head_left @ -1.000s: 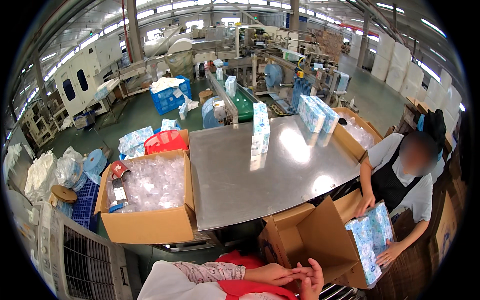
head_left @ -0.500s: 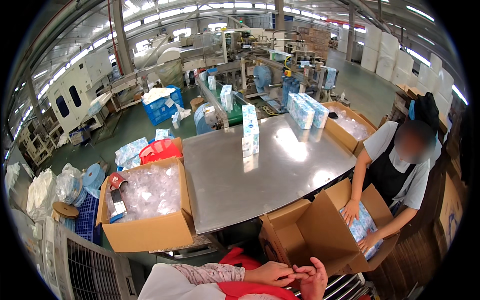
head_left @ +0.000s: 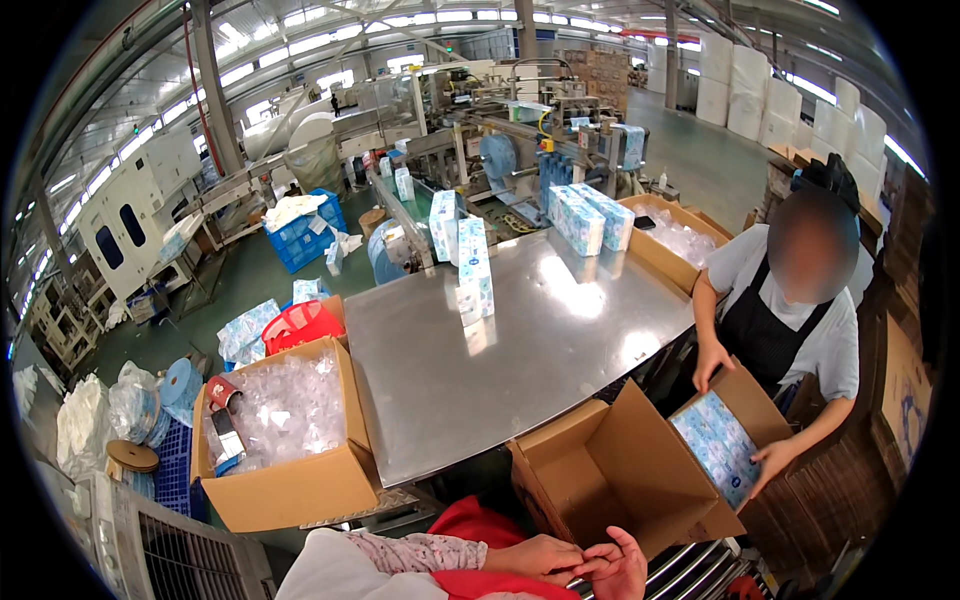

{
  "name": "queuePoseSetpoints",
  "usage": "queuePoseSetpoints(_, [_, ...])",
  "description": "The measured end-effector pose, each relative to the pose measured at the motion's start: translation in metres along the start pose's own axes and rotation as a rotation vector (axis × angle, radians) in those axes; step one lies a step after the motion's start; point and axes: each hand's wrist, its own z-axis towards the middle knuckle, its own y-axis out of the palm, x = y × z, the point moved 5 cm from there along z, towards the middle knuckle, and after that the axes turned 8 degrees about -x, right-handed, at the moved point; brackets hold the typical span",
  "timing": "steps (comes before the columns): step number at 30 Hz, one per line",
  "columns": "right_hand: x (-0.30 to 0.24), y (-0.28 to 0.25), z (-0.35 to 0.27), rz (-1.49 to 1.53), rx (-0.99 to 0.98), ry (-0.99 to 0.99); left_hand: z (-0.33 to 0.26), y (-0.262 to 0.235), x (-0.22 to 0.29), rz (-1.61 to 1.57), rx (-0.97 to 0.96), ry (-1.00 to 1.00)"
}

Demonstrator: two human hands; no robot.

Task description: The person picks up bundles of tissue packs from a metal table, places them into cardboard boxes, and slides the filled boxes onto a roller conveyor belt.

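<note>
In front of my body my left hand (head_left: 545, 558) and my right hand (head_left: 615, 568) meet at the fingertips. The left one's fingers are closed and bent inward, with no object visible in them. On the right hand the fingers are partly spread, with one pointing up. Just beyond them an open cardboard box (head_left: 575, 490) lies tilted on a roller conveyor (head_left: 680, 580), its visible inside bare. To its right a second cardboard box (head_left: 745, 400) holds blue-and-white tissue packs (head_left: 715, 445). A co-worker's hands touch that box's flap and the packs' edge.
A steel table (head_left: 420, 400) carries tall tissue packs (head_left: 475, 270) and more packs (head_left: 575, 220) at its far side. At left stands a box of clear plastic bags (head_left: 290, 410) with a phone (head_left: 228, 435) on top. A packaging machine (head_left: 495, 160) is behind.
The co-worker's hands have moved from pressing the packs to the box's sides. Another pack has come along the conveyor to the table. My hands stay together; the view has shifted slightly.
</note>
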Motion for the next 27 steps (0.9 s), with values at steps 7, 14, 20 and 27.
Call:
queuePoseSetpoints(7, [0.01, 0.015, 0.05, -0.084, 0.017, 0.077, -0.024, -0.03, -0.031, -0.132, 0.08, -0.15])
queuePoseSetpoints(14, [0.035, 0.041, 0.133, -0.127, -0.046, 0.129, -0.055, -0.097, -0.068, -0.138, 0.196, -0.19])
queuePoseSetpoints(20, [0.086, 0.023, 0.239, -0.272, -0.034, 0.283, -0.104, -0.197, -0.117, -0.074, 0.28, -0.379])
queuePoseSetpoints(27, [0.145, -0.017, 0.413, -0.669, 0.005, 0.425, -0.212, -0.403, -0.226, 0.373, 0.841, -0.765])
